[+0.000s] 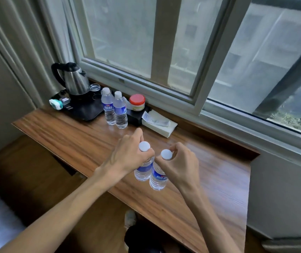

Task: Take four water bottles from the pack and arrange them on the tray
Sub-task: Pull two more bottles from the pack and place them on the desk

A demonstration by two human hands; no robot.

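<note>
My left hand [127, 157] grips the neck of a clear water bottle [143, 170] with a white cap and blue label. My right hand [179, 165] holds a second matching bottle [158, 179] by its neck, right beside the first. Both bottles hang upright over the near edge of the wooden desk [73, 136]. Two more water bottles [107, 106] [120, 111] stand side by side on the desk at the right edge of the black tray [85, 110]. No pack is visible.
A steel kettle [73, 79] and glasses [95, 87] sit on the tray's back part. A red-lidded jar [137, 103] stands on a black box, with a white tissue box [158, 125] to its right. The window sill runs behind the desk.
</note>
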